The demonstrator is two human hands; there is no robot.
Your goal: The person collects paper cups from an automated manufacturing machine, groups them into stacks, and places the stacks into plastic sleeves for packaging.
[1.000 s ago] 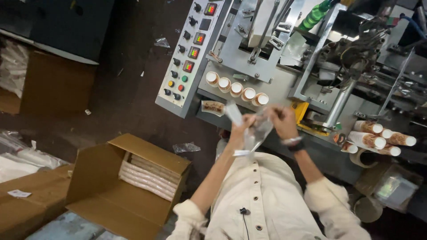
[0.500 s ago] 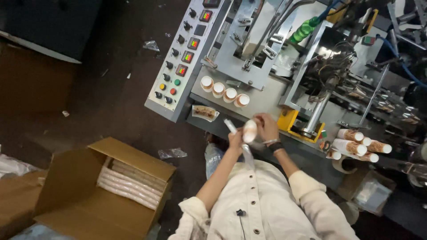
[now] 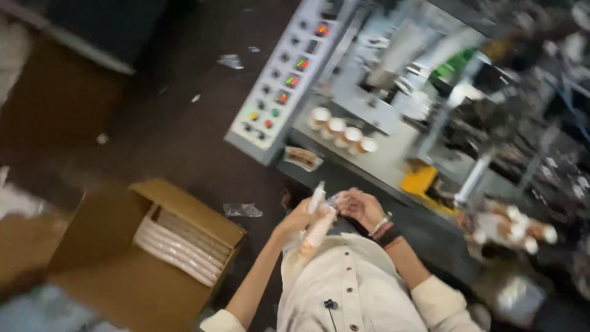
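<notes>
While you stand at the machine [image 3: 393, 117]:
Left hand [image 3: 296, 219]: you grip the cup stack [image 3: 319, 229].
Right hand [image 3: 361, 208]: you pinch its plastic sleeve [image 3: 317, 198].

So here's how our spot is laid out. We're standing with both hands up in front of our chest, left hand [image 3: 295, 222] and right hand [image 3: 359, 208] on either end of a stack of cups [image 3: 319, 229] that sits between them. Right ahead of us is the machine bench [image 3: 393, 161], with a row of four cups [image 3: 342, 129] on top of it. The control panel [image 3: 284, 80] is at the bench's left end, and a small tray [image 3: 302, 157] sits at its foot. Down on the floor to our left there's an open cardboard box [image 3: 147, 258] with cup stacks [image 3: 179, 241] lying inside. Over to our right, more cups [image 3: 511, 226] are lying on their sides in a pile.
</notes>
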